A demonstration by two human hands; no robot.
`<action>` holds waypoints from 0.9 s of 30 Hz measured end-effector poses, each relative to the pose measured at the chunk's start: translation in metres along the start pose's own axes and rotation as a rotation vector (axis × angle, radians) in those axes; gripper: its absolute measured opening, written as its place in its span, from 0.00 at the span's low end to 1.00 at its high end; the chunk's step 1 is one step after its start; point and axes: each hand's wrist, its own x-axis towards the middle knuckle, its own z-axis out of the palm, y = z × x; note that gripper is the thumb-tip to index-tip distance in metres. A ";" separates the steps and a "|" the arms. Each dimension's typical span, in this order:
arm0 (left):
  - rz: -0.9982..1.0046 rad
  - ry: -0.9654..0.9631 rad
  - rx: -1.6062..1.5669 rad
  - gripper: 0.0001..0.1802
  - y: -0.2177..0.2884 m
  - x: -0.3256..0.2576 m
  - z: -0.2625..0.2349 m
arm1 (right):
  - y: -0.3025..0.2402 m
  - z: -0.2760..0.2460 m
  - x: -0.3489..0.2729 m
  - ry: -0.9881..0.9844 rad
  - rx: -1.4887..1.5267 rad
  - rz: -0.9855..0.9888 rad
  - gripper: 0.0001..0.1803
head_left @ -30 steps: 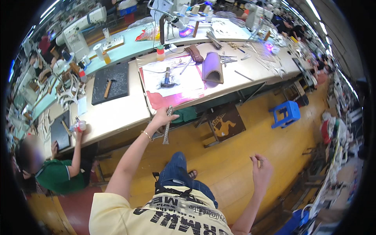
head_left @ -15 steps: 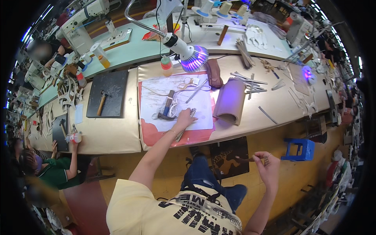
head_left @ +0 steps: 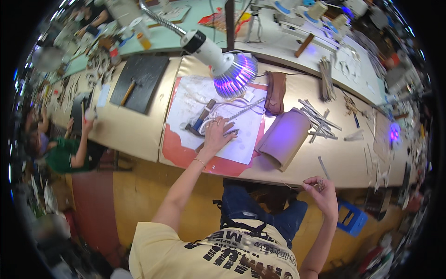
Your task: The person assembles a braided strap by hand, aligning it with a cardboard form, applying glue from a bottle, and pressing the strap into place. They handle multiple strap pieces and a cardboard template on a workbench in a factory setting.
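My left hand [head_left: 216, 137] rests with its fingers spread over a dark patterned strip, which lies mostly hidden beneath it on a white sheet [head_left: 234, 151]. Beside those fingers lies a hammer [head_left: 202, 116] with a dark and blue handle, next to pale cords [head_left: 218, 109]. Off the table's front edge, at the right, my right hand [head_left: 322, 191] is closed in a pinch on the end of a thin strip [head_left: 292, 187]. A lamp [head_left: 234, 74] with violet light hangs above the sheet.
A curved tan roll [head_left: 285, 139] stands right of the sheet, with a brown pouch [head_left: 276, 93] behind it. Several grey strips [head_left: 320, 121] lie farther right. At left are a black board [head_left: 139, 83] with a hammer [head_left: 127, 93] and a co-worker in green [head_left: 67, 153].
My view has shifted, so the table sits differently in it. My left hand has spread its fingers flatter over the sheet. My right hand has come closer to the table edge, still pinching the strip.
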 end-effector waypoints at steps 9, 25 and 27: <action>0.304 -0.716 -0.079 0.11 0.176 -0.164 0.098 | 0.103 -0.068 0.108 -0.728 0.168 -0.105 0.06; -0.517 -0.875 -0.231 0.27 0.042 -0.120 0.263 | 0.088 -0.004 0.148 -1.019 0.216 0.028 0.07; -0.537 -0.848 -0.254 0.27 0.040 -0.116 0.256 | 0.079 -0.003 0.143 -0.892 0.117 0.068 0.07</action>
